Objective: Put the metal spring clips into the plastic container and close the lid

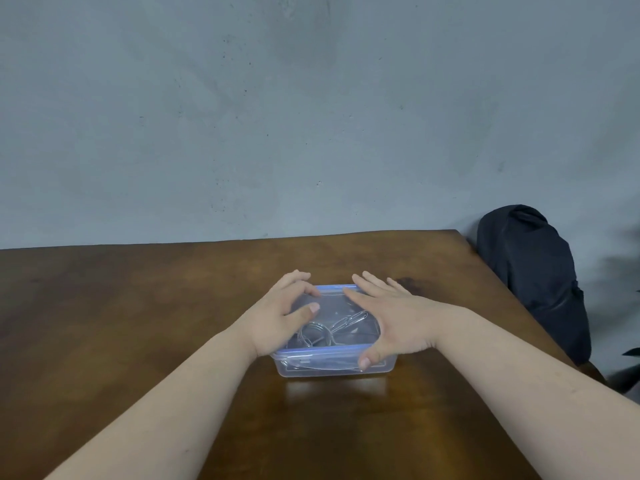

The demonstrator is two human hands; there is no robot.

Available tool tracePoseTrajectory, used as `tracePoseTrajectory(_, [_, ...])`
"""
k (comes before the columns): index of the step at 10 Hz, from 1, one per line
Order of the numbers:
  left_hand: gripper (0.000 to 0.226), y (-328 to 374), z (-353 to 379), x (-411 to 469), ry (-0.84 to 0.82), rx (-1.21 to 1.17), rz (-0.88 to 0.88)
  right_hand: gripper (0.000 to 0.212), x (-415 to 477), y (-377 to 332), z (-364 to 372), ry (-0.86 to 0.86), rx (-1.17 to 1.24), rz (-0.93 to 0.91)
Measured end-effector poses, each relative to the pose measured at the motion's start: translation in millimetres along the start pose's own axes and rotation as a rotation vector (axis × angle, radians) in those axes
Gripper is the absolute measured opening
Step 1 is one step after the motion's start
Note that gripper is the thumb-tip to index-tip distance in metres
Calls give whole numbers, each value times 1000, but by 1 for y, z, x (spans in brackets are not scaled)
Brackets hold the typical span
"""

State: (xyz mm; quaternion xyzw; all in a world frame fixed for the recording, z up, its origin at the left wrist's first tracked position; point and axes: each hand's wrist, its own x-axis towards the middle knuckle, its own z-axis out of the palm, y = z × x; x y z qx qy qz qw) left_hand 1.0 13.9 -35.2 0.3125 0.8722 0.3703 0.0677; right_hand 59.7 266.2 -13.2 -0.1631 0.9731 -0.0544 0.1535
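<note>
A clear plastic container (332, 367) stands on the brown wooden table. Its transparent lid (332, 299) with a blue rim lies on top of it. Through the lid I see several metal spring clips (332, 329) inside. My left hand (277, 317) rests on the lid's left side, fingers curled over the far left corner and thumb on the lid's top. My right hand (391, 320) lies flat across the right side, fingers spread toward the far edge, thumb hooked over the near right rim.
The wooden table (138, 323) runs back to a grey wall. A dark bag (533, 278) leans against the wall just past the table's right edge.
</note>
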Motion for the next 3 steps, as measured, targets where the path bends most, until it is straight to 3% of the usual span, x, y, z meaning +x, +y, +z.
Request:
tracePoseTrajectory(2, [13, -8, -2, -5, 80, -56, -41, 123, -5, 2, 1, 94, 8, -18])
tracePoseTrajectory(3, [13, -5, -6, -6, 129, -67, -32, 108, -11, -2, -5, 197, 107, -21])
